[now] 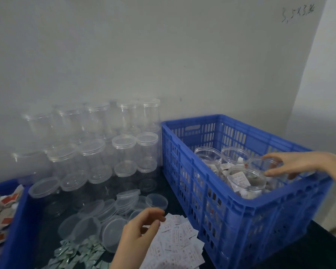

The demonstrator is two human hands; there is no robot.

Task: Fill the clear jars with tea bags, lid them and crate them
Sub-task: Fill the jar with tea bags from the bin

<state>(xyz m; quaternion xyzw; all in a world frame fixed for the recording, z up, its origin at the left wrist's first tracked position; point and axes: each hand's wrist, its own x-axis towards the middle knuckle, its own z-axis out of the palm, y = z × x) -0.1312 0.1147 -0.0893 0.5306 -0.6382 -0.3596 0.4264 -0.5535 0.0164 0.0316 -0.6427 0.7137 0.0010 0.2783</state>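
A blue slatted crate (246, 202) stands at the right and holds filled clear jars, among them one lidded jar (246, 179) at the front. My right hand (299, 166) reaches into the crate from the right. Its fingers and thumb grip the top of another clear jar (258, 162) standing among the others. My left hand (138, 230) hovers with loosely curled fingers above a heap of white tea bags (178, 243) and holds nothing. Loose clear lids (113, 232) lie beside it. Stacked empty clear jars (124, 144) line the wall.
A second blue bin (17, 220) at the left edge holds red-and-white packets (2, 210). Silver-green sachets (76, 255) lie on the dark tabletop in front of the lids. A grey wall runs close behind the jars and the crate.
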